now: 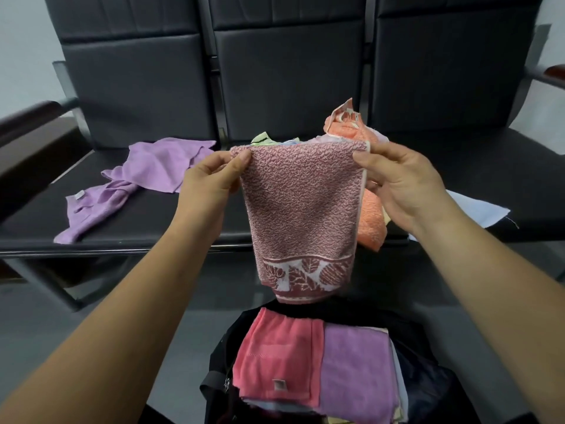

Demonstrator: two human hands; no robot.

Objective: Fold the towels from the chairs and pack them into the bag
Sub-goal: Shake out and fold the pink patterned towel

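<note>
Pink towel (302, 209), pinched by both hands (214, 175)

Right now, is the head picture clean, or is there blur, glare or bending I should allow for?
Head view: light soft and even, no glare; pink towel, left hand and right hand sharp; the armrest smeared at the frame's left edge; wide lens bows the seat edge.

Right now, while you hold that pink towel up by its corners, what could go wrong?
1. The left hand and right hand only pinch the pink towel by its top corners; if one grip slips, it may flop unfolded onto the folded towels in the bag.
2. The orange towel behind seems to hang over the seat edge and might get dragged off.
</note>
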